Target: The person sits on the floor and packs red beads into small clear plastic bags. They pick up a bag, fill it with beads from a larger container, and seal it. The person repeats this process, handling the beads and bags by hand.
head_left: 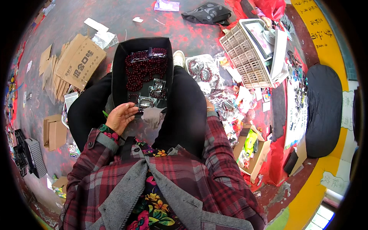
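Observation:
A black open box (119, 71) stands between my knees. Dark red bead strings (147, 73) are heaped in its middle, and small clear packets (157, 92) lie along its right and near sides. At the near edge is my left hand (120, 118), fingers drawn together and fingertips meeting by the packets; whatever they pinch is too small to name. Beside those fingertips, a crumpled grey cloth (153, 117) hangs at the box's edge. My right hand (209, 105) reaches past my right knee toward clear plastic bags (224, 101); only a little near the wrist shows, its fingers hidden.
On the right are a bag of dark beads (204, 71), a beige plastic crate (247, 57) and a carton with a yellow-green packet (249, 147). A black round stool (324, 111) stands farther right. Flattened cardboard (78, 61) and a small open carton (55, 132) lie left.

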